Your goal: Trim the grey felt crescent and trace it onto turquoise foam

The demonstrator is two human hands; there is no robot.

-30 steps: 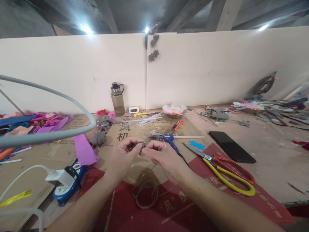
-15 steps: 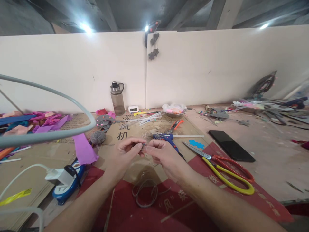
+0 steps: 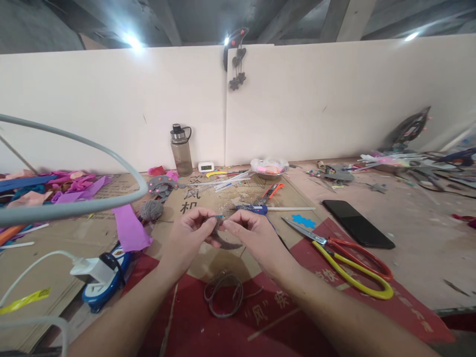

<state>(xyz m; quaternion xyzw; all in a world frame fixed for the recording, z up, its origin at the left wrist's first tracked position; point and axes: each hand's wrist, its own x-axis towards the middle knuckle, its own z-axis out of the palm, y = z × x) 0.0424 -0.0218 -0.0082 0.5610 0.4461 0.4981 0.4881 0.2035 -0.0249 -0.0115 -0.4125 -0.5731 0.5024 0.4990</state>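
Over the cardboard, my left hand (image 3: 193, 233) is closed with thumb and fingers on a grey curved felt-like piece (image 3: 226, 243), whose pointed tip hangs down to the right. A small blue bit (image 3: 220, 216) shows at its upper edge. My right hand (image 3: 250, 233) meets the piece from the right, thumb and forefinger pressed together; what lies in that pinch is hidden. Below both hands a loose coil of grey yarn (image 3: 211, 307) rests on the red printed part of the cardboard (image 3: 193, 329). Just beyond the right hand lies a blue glue gun (image 3: 256, 209).
To the right are scissors (image 3: 345, 263), a blue felt cutout (image 3: 303, 221) and a phone (image 3: 357, 223). A power strip (image 3: 97, 293), yarn ball (image 3: 151, 210) and purple felt (image 3: 130, 230) sit left. Further back stand a bottle (image 3: 181, 151) and bowl (image 3: 269, 168). A grey tube (image 3: 74, 210) crosses the left side.
The grey curved piece, mostly hidden between the fingers before, now shows with its tip hanging below them. Both hands have turned slightly, staying close together.
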